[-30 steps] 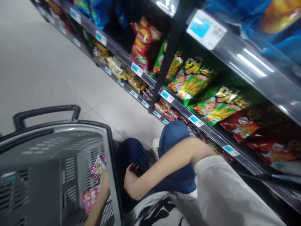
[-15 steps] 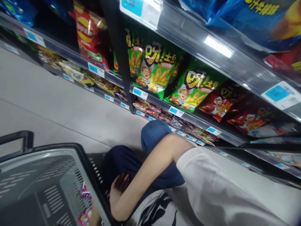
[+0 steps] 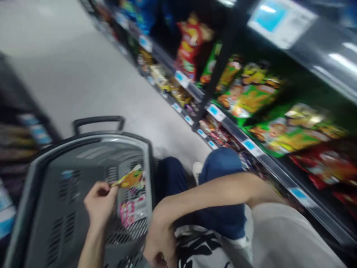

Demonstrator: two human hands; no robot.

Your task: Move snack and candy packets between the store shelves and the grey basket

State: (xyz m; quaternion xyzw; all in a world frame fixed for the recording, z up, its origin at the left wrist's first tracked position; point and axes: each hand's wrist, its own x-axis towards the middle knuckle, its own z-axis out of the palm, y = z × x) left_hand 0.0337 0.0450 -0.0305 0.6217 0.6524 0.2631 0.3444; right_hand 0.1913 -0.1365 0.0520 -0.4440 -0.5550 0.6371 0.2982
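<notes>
Head view: left hand (image 3: pixel 100 203) pinches a yellow packet (image 3: pixel 130 179) by its near edge between thumb and fingertips — the packet sticks out to the right of the grip, held over the open grey basket (image 3: pixel 41 186), just above a pink packet (image 3: pixel 133 210) leaning on the basket's right inner wall. Right hand (image 3: pixel 159 242) hangs low beside the basket's right rim, fingers curled down — whether it holds anything cannot be told. Snack shelves (image 3: pixel 251 145) run along the right, blurred.

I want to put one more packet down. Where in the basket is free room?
The basket is bare along its left wall and middle. Crowded: the right wall, where a pink packet lies under the left hand holding a yellow packet.
</notes>
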